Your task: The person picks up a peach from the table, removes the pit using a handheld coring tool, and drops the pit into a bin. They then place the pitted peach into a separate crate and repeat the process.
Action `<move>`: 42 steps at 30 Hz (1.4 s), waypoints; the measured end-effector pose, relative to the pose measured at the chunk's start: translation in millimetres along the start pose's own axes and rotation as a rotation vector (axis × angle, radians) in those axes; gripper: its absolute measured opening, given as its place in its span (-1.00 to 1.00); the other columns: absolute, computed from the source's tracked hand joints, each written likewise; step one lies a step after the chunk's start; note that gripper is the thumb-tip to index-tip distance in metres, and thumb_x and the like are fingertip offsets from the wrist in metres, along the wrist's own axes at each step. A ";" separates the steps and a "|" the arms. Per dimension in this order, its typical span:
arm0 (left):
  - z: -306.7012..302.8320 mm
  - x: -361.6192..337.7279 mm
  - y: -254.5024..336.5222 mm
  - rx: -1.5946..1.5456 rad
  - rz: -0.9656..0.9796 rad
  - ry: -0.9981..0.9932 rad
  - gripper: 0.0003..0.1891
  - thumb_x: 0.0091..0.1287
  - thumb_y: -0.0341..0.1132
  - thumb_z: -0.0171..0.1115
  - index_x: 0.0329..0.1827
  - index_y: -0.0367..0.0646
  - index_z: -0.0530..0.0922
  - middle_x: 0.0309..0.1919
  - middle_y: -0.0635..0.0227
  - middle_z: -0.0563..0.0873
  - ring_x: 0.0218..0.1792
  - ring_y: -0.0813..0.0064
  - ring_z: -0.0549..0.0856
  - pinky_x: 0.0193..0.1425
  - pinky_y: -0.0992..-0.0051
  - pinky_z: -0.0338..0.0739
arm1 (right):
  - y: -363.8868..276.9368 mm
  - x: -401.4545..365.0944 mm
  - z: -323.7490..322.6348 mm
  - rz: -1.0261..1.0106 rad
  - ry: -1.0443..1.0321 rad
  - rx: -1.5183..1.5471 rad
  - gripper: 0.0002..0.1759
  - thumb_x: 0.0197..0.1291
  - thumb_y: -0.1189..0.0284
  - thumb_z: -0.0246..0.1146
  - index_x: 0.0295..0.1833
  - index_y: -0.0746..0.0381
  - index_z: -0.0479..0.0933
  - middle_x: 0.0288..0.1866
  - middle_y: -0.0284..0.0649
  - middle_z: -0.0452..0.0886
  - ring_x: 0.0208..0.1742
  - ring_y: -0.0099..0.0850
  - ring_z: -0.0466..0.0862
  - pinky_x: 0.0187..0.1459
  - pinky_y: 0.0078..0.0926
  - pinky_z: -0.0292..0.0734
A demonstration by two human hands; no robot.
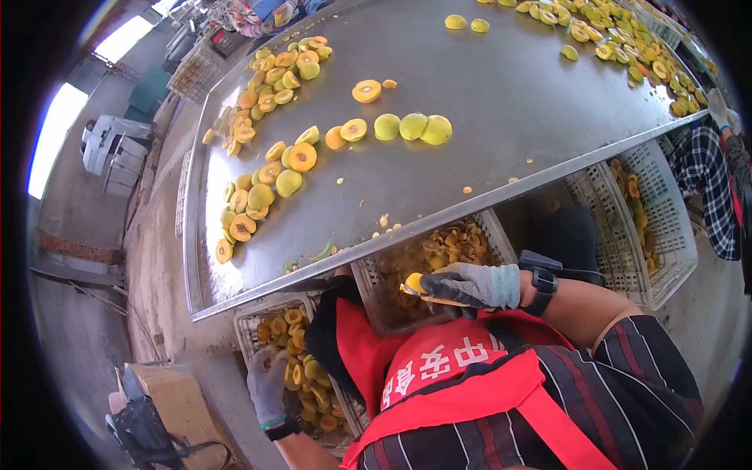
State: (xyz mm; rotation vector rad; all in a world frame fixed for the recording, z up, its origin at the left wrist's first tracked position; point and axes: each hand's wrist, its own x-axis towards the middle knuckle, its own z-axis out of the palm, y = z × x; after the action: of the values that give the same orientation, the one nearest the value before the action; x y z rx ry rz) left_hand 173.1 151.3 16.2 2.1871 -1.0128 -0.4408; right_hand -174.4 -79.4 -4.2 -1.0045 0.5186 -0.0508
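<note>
My left hand (269, 389), in a grey glove, is low at the left, at the rim of a crate (247, 323) of fruit halves (317, 385). Its fingers are spread and no object shows between them. My right hand (470, 287), in a grey and black glove, is closed round a thin yellow-orange tool (443, 300), with a yellow fruit piece (413, 283) at its fingertips. It is over a second crate (501, 239) holding small fruit pieces (458, 244). Beyond is a metal table (345, 227) with rows of green-yellow fruit halves (301, 157).
More fruit halves (627, 47) are heaped at the table's far right. White crates (666, 227) stand at the right, beside a person in a checked sleeve (709, 168). Another person (262, 12) is at the top left. A cardboard box (176, 403) lies at the lower left.
</note>
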 end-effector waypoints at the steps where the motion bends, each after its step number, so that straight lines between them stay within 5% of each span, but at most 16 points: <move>1: -8.1 -3.5 8.4 0.099 -0.102 -0.044 -0.66 0.25 -0.23 0.20 -0.03 -0.32 0.53 -0.28 0.25 0.63 -0.27 0.52 0.56 -0.14 0.57 0.47 | -0.4 1.6 -5.3 0.098 0.018 -0.069 -0.49 0.21 -0.10 0.09 -0.15 0.17 0.46 -0.58 -0.39 0.38 -0.69 -0.63 0.35 -0.66 -0.68 0.26; 3: -9.3 2.2 68.0 0.109 -0.189 -0.064 -0.63 0.21 -0.29 0.23 0.01 -0.36 0.52 -0.20 0.28 0.63 -0.22 0.56 0.56 -0.11 0.58 0.45 | 7.2 9.1 -12.9 0.175 0.044 -0.115 -0.20 0.03 -0.42 -0.06 -0.22 0.15 0.54 -0.57 -0.35 0.44 -0.67 -0.58 0.44 -0.71 -0.65 0.32; 5: 14.3 40.4 97.3 -0.139 0.003 -0.091 -0.59 0.18 -0.31 0.27 0.05 -0.35 0.51 -0.18 0.24 0.64 -0.20 0.51 0.58 -0.13 0.55 0.48 | 20.5 19.8 -24.6 0.190 0.018 -0.142 -0.19 0.03 -0.43 -0.08 -0.21 0.15 0.54 -0.57 -0.34 0.45 -0.67 -0.57 0.46 -0.71 -0.63 0.34; 8: 78.4 105.2 189.2 0.149 0.328 -0.253 -0.53 0.16 -0.29 0.30 0.14 -0.24 0.48 -0.02 0.11 0.61 -0.06 0.36 0.60 -0.04 0.45 0.52 | 3.1 9.9 -27.7 0.265 0.050 -0.260 -0.17 0.04 -0.43 -0.12 -0.20 0.15 0.54 -0.56 -0.33 0.47 -0.64 -0.54 0.49 -0.67 -0.62 0.35; 12: 192.3 173.8 272.9 0.295 0.612 -0.383 -0.33 0.10 -0.14 0.34 0.28 -0.18 0.37 0.13 0.08 0.55 0.06 0.23 0.58 0.08 0.37 0.49 | 31.6 18.9 -35.0 0.170 -0.005 -0.045 -0.25 0.14 -0.33 -0.07 -0.19 0.18 0.54 -0.56 -0.33 0.47 -0.62 -0.54 0.48 -0.62 -0.66 0.32; 15: 272.0 217.1 276.9 0.452 0.740 -0.329 -0.28 0.09 -0.14 0.34 0.33 -0.14 0.30 0.14 0.07 0.54 0.08 0.17 0.58 0.14 0.32 0.45 | 26.9 13.2 -38.8 0.152 0.037 0.222 -0.50 0.25 -0.07 0.08 -0.17 0.20 0.49 -0.50 -0.35 0.45 -0.59 -0.57 0.43 -0.58 -0.64 0.32; 18: 307.7 220.2 273.2 0.599 0.755 -0.480 -0.32 0.10 -0.17 0.32 0.30 -0.13 0.31 0.11 0.11 0.56 0.06 0.17 0.59 0.16 0.30 0.45 | 25.1 13.3 -41.5 0.109 0.045 0.050 -0.56 0.26 0.00 0.13 -0.15 0.20 0.49 -0.47 -0.35 0.45 -0.55 -0.57 0.45 -0.54 -0.63 0.37; 20: 299.8 205.1 281.0 0.597 0.505 -0.514 -0.39 0.13 -0.18 0.30 0.23 -0.17 0.33 0.07 0.17 0.58 0.06 0.18 0.59 0.19 0.32 0.44 | 24.1 9.6 -43.1 0.097 0.060 0.054 -0.57 0.25 0.03 0.13 -0.13 0.21 0.49 -0.45 -0.36 0.45 -0.53 -0.56 0.46 -0.50 -0.61 0.41; 22: 284.0 200.2 272.0 0.562 0.537 -0.492 -0.47 0.17 -0.23 0.26 0.19 -0.17 0.33 -0.03 0.17 0.60 -0.10 0.21 0.67 0.01 0.35 0.56 | 22.1 9.1 -44.7 0.019 0.089 -0.019 -0.56 0.25 0.02 0.14 -0.12 0.21 0.48 -0.42 -0.37 0.47 -0.53 -0.58 0.46 -0.48 -0.61 0.41; 24: 257.4 190.6 264.5 -0.060 0.089 -0.692 -0.50 0.21 -0.32 0.19 0.22 -0.17 0.31 -0.13 0.16 0.60 -0.35 0.28 0.71 -0.25 0.44 0.62 | 26.0 11.9 -45.0 -0.001 0.089 0.002 -0.58 0.26 0.02 0.13 -0.12 0.19 0.49 -0.42 -0.38 0.48 -0.53 -0.58 0.46 -0.48 -0.59 0.41; 25: 239.9 179.0 260.8 -0.052 0.083 -0.688 -0.50 0.21 -0.32 0.19 0.22 -0.17 0.31 -0.13 0.16 0.60 -0.35 0.28 0.71 -0.25 0.44 0.62 | 24.5 10.4 -44.3 -0.023 0.105 0.051 -0.58 0.26 0.02 0.12 -0.11 0.19 0.49 -0.42 -0.39 0.50 -0.53 -0.58 0.46 -0.48 -0.59 0.41; 27: 201.9 151.0 247.6 -0.562 0.020 -0.749 -0.53 0.26 -0.40 0.09 0.25 -0.20 0.29 -0.20 0.17 0.58 -0.52 0.36 0.68 -0.43 0.54 0.59 | 24.4 11.1 -44.8 -0.043 0.105 0.094 -0.57 0.25 0.01 0.12 -0.14 0.18 0.51 -0.41 -0.38 0.53 -0.52 -0.56 0.48 -0.49 -0.60 0.40; 33: 154.7 73.4 169.6 -1.368 -0.254 -0.772 -0.56 0.38 -0.02 0.00 0.10 -0.21 0.41 0.04 0.03 0.56 -0.07 -0.08 0.63 -0.13 0.17 0.67 | 26.7 17.1 -37.3 -0.026 0.128 -0.127 -0.46 0.22 -0.12 0.06 -0.22 0.19 0.55 -0.51 -0.33 0.50 -0.61 -0.54 0.48 -0.59 -0.55 0.40; 36: 157.7 50.8 131.9 -1.554 -0.431 -0.726 -0.49 0.39 0.01 -0.05 0.17 -0.25 0.38 0.14 -0.05 0.47 0.09 -0.26 0.48 -0.03 -0.01 0.60 | 27.1 21.5 -28.3 0.062 0.122 -0.090 -0.42 0.20 -0.15 0.06 -0.21 0.21 0.57 -0.56 -0.31 0.46 -0.72 -0.52 0.42 -0.67 -0.49 0.35; 40: 167.3 28.7 126.6 -1.530 -0.476 -0.623 -0.60 0.38 -0.16 0.03 0.16 -0.25 0.40 0.05 0.05 0.55 0.05 -0.03 0.58 0.02 0.15 0.60 | 34.4 25.9 -20.4 0.193 0.113 -0.091 -0.39 0.20 -0.16 0.03 -0.20 0.21 0.57 -0.56 -0.31 0.48 -0.73 -0.52 0.41 -0.67 -0.52 0.34; 42: 170.4 23.2 118.0 -1.506 -0.412 -0.650 -0.60 0.38 -0.21 0.05 0.18 -0.25 0.38 0.06 0.07 0.55 0.08 0.06 0.56 0.07 0.19 0.58 | 40.5 19.8 -19.7 -0.251 0.074 -0.265 -0.40 0.20 -0.16 0.02 -0.24 0.21 0.55 -0.57 -0.33 0.49 -0.74 -0.52 0.41 -0.68 -0.55 0.30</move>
State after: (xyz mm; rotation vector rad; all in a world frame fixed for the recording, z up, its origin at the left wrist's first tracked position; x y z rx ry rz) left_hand 31.1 3.7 -23.0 0.8057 -0.2043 -1.5383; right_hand -173.5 -78.3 -53.4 -1.3275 0.4718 -0.2493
